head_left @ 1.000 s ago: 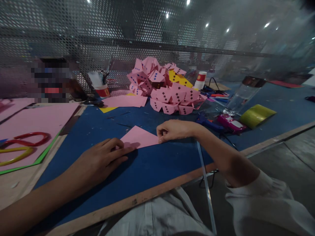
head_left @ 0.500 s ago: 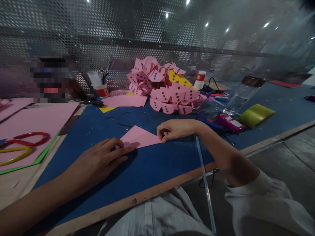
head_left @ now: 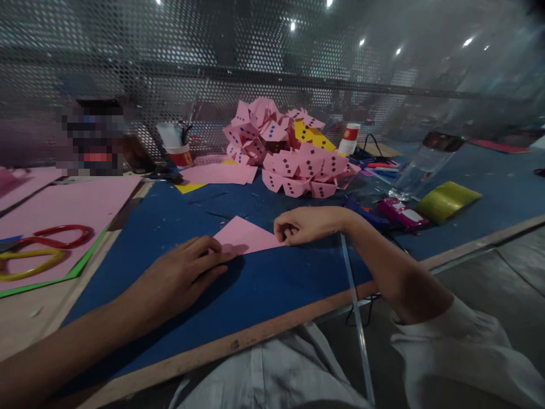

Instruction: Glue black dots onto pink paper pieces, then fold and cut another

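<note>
A piece of pink paper (head_left: 247,234), folded into a triangle, lies on the blue table top with its peak pointing away from me. My left hand (head_left: 183,275) rests over its left corner, index finger stretched along the near edge and the other fingers loosely bent. At the right corner, the fingers of my right hand (head_left: 313,224) are closed in a pinch on the paper; the thumb is partly hidden. Beyond the hands sits a cluster of folded pink paper pieces (head_left: 313,167) with dark square marks, and behind it a taller pink cluster (head_left: 253,128) with blue marks.
Scissors (head_left: 63,238) with red and yellow handles lie on pink sheets (head_left: 85,204) at left. A paper cup (head_left: 181,156) stands behind. To the right are a glass bottle (head_left: 419,165), a magenta device (head_left: 400,215) and a yellow-green roll (head_left: 451,200). A perforated metal screen (head_left: 264,57) rises behind.
The whole view has shifted slightly, so things appear a little further right. Both hands keep nearly the same places on the folded pink paper.
</note>
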Action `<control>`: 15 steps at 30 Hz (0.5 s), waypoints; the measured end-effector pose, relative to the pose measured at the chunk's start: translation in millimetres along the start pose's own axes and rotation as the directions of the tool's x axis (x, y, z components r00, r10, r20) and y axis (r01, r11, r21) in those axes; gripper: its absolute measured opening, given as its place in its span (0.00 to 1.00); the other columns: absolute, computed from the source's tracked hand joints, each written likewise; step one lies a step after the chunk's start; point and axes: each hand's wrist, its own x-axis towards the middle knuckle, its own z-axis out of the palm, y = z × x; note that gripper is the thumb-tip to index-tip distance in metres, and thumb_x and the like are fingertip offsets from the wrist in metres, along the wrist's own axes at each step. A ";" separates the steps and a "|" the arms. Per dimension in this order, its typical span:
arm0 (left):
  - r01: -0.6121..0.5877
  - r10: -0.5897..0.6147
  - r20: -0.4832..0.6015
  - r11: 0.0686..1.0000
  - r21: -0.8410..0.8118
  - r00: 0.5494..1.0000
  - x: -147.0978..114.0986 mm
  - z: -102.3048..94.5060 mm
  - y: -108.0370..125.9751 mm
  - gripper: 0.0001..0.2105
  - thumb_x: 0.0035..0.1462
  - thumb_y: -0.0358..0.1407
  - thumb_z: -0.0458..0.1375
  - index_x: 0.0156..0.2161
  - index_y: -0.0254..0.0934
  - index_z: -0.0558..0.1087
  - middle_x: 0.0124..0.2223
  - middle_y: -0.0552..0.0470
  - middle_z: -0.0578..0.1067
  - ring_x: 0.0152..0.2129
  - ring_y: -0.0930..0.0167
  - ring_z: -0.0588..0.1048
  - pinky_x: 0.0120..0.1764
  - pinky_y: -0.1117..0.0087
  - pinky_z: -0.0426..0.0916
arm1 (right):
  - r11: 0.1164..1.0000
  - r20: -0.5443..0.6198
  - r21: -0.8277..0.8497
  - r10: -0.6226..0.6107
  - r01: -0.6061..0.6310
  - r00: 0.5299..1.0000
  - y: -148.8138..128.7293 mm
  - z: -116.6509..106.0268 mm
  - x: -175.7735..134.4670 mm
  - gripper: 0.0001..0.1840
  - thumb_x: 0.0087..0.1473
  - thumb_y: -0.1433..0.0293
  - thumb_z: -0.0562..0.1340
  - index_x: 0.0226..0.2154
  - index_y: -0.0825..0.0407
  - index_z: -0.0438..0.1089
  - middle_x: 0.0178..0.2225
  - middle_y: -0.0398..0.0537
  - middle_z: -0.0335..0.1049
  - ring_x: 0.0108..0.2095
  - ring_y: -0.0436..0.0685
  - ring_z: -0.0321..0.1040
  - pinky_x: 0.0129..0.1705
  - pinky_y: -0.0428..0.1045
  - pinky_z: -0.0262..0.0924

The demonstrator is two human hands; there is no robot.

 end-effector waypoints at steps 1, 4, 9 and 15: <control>0.007 -0.007 0.005 1.000 -0.022 1.000 2.0 0.6 1.4 0.16 0.73 0.39 0.51 0.61 0.45 0.73 0.48 0.47 0.73 0.40 0.67 0.77 0.45 0.66 0.70 | 1.000 -0.011 -0.009 0.008 -0.008 1.000 -0.8 0.6 0.1 0.12 0.53 0.76 0.63 0.42 0.55 0.74 0.35 0.44 0.72 0.33 0.51 0.67 0.31 0.44 0.55; 0.059 -0.057 0.022 0.996 -0.073 0.998 10.8 2.4 6.0 0.13 0.73 0.38 0.51 0.54 0.39 0.76 0.46 0.48 0.74 0.39 0.68 0.76 0.42 0.68 0.69 | 1.000 -0.066 0.000 0.026 -0.026 0.997 -4.6 3.3 1.7 0.09 0.54 0.74 0.63 0.40 0.54 0.74 0.35 0.44 0.74 0.33 0.51 0.68 0.31 0.44 0.54; 0.207 -0.207 0.019 0.974 -0.088 0.978 29.5 5.1 13.0 0.10 0.69 0.38 0.54 0.36 0.37 0.72 0.37 0.52 0.73 0.30 0.69 0.72 0.33 0.68 0.63 | 0.999 -0.219 0.017 0.054 -0.052 0.974 -15.7 15.7 11.2 0.08 0.55 0.74 0.62 0.39 0.53 0.75 0.35 0.44 0.75 0.33 0.52 0.67 0.32 0.45 0.52; 0.304 -0.307 -0.022 0.950 -0.072 0.952 41.5 11.6 18.6 0.06 0.62 0.34 0.54 0.32 0.39 0.68 0.32 0.53 0.70 0.28 0.68 0.69 0.32 0.67 0.59 | 0.998 -0.382 -0.043 -0.068 0.056 0.921 -21.5 39.3 31.8 0.07 0.55 0.72 0.62 0.37 0.53 0.74 0.35 0.44 0.75 0.34 0.52 0.66 0.33 0.46 0.49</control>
